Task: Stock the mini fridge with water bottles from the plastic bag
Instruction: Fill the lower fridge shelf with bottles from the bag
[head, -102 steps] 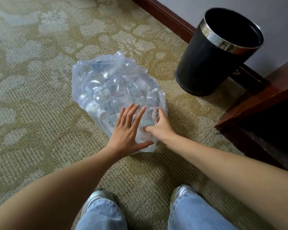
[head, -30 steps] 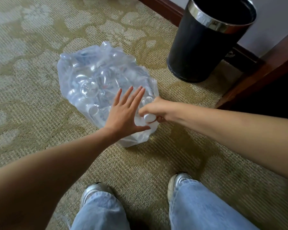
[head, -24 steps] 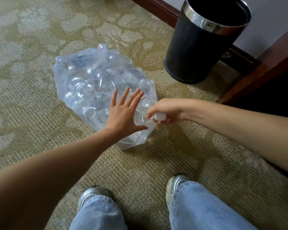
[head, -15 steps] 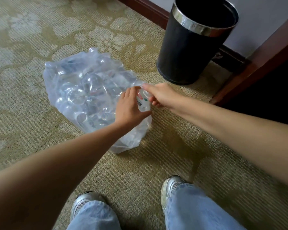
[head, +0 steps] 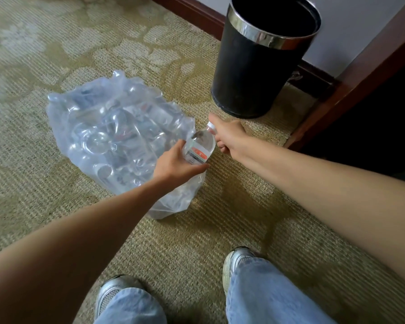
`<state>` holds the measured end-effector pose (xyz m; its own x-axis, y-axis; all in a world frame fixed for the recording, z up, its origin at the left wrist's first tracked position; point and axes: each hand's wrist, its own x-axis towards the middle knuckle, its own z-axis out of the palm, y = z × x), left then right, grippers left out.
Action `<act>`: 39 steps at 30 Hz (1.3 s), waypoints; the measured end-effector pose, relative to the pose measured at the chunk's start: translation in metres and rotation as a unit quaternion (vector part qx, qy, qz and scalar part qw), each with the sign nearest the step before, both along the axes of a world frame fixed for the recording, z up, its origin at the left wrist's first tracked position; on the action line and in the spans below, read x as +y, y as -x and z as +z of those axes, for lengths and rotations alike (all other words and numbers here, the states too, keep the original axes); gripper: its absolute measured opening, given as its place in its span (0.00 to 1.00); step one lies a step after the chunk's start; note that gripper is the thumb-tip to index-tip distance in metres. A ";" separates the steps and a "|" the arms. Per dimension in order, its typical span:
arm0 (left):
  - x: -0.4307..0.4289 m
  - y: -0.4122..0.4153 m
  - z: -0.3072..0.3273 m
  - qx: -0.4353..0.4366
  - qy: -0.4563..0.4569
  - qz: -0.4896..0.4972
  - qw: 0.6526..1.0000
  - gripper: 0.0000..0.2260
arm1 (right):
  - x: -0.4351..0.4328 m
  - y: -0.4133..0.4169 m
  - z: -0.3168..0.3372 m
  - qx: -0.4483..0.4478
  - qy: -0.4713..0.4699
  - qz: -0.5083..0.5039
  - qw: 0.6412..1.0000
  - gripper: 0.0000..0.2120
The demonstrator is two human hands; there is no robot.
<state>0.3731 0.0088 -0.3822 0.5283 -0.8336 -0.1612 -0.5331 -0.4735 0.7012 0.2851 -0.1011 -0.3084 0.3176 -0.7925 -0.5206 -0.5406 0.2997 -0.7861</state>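
The plastic bag (head: 98, 127) is thin clear film, glossy and crinkled. The water bottle (head: 200, 146) is smooth transparent plastic with a printed label and a matt white cap (head: 211, 124). The carpet (head: 220, 218) is coarse, ribbed woven cloth, matt. The waste bin (head: 248, 73) has a matt black wall and a polished metal rim (head: 255, 36). The cabinet frame (head: 365, 66) is dark varnished wood. The jeans (head: 267, 298) are pale denim.

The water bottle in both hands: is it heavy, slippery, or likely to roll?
Probably heavy for its size: the water bottle seems full. Its smooth wall may slip, so the right hand at the cap and left hand round the body help. Laid down, it would likely roll.
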 end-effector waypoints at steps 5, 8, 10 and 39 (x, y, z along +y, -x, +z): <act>-0.006 -0.006 0.003 0.084 -0.069 -0.016 0.994 0.21 | -0.002 0.006 -0.005 -0.015 -0.090 -0.018 0.996 0.15; -0.001 -0.013 0.006 0.224 -0.092 -0.018 0.970 0.17 | 0.000 0.014 -0.012 -0.009 -0.099 0.004 0.995 0.15; 0.000 -0.016 0.009 0.279 -0.095 -0.009 0.956 0.15 | 0.003 0.019 -0.017 -0.002 -0.111 0.019 0.994 0.15; -0.027 0.030 0.149 0.345 -0.015 0.123 0.930 0.43 | 0.057 0.045 0.058 -0.381 -0.368 -0.145 0.836 0.34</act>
<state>0.3428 -0.0181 -0.2335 0.4641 -0.6908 -0.5544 0.1663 -0.5469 0.8205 0.2401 -0.0445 -0.2500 0.6295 -0.4471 -0.6355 0.2107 0.8855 -0.4142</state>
